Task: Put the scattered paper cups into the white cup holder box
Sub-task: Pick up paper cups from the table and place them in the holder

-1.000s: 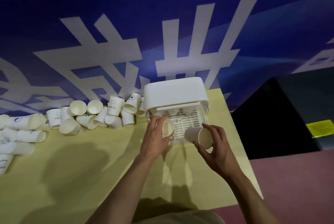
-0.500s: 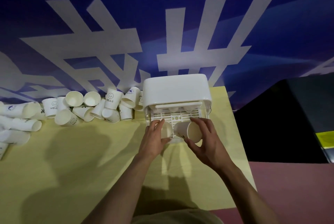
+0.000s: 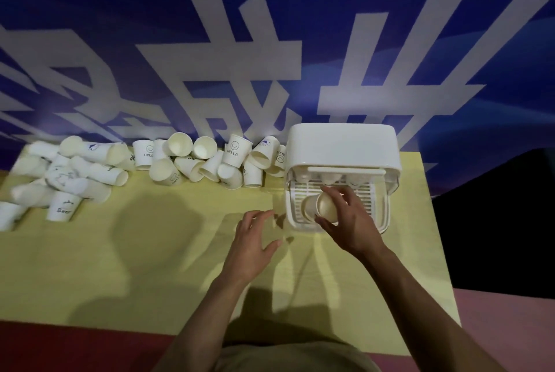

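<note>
Dim overall, lit from above and behind the head. Long soft shadows of head and arms across the yellow table (image 3: 120, 266). Mild glare on the white cup holder box (image 3: 342, 143). Motion blur on far-left paper cups (image 3: 45, 173). Wide-angle bending of the blue banner (image 3: 270, 41) toward the edges.

The left hand (image 3: 252, 244) has let go of its paper cup (image 3: 309, 207), which now lies on the tray of the white cup holder box (image 3: 342, 146), and has drawn back over the worktop (image 3: 150, 251), fingers (image 3: 264, 215) spread. The right hand (image 3: 351, 221) has carried the second cup (image 3: 326, 206) from lower right onto the tray beside it.
</note>
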